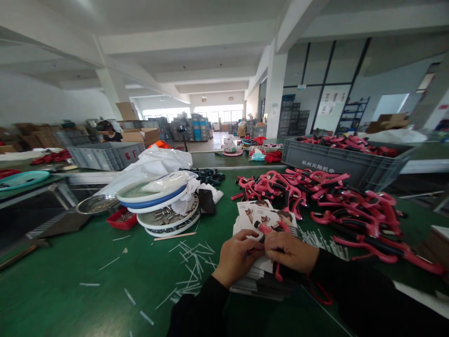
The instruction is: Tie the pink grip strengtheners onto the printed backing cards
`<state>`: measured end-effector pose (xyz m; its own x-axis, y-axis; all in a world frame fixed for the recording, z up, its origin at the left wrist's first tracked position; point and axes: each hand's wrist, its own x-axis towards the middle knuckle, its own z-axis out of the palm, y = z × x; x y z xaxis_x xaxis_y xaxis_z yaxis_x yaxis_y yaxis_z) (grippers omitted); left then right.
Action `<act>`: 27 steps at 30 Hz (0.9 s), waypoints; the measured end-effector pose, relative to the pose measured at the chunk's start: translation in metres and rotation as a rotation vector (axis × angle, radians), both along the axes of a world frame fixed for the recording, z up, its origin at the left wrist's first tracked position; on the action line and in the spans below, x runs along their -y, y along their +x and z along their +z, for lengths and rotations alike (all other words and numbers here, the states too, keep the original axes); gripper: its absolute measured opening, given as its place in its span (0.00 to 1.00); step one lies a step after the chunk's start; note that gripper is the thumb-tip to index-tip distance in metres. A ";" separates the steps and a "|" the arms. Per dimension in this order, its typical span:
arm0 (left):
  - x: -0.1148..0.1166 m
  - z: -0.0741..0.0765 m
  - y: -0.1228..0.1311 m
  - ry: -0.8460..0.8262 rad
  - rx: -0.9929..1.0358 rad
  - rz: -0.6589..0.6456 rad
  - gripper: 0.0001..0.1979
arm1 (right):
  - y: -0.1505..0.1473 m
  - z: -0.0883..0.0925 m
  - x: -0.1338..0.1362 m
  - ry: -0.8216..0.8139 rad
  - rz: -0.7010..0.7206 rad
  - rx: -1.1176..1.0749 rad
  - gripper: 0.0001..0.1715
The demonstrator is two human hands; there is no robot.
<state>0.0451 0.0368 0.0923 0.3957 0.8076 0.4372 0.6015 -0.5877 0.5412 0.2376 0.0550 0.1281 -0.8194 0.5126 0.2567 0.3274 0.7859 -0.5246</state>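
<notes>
My left hand [237, 256] and my right hand [290, 252] meet low in the middle of the view, fingers curled. Between them they pinch a red and black hand gripper [278, 272] against a printed card [263, 216]. The card tops a stack of like cards [259, 281] lying on the green table [105, 281]. A big heap of red and black hand grippers [343, 206] spreads just right of my hands. Both my sleeves are black.
A grey crate [315, 164] with more grippers stands at the back right. Stacked round trays [164, 206] with small metal parts, a red tray [122, 220] and white plastic bags [157, 164] sit left of centre. White strips [192, 257] litter the table. A person [108, 132] sits far left.
</notes>
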 end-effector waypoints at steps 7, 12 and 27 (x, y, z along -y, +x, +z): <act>0.001 0.020 0.004 -0.031 -0.096 -0.065 0.05 | 0.002 0.002 -0.003 -0.032 0.004 0.006 0.21; 0.002 0.026 0.012 -0.047 -0.159 0.023 0.06 | 0.004 0.002 -0.004 -0.042 0.019 -0.033 0.21; 0.017 0.000 0.018 -0.034 0.052 0.103 0.10 | 0.089 -0.041 0.043 -0.024 -0.928 0.161 0.12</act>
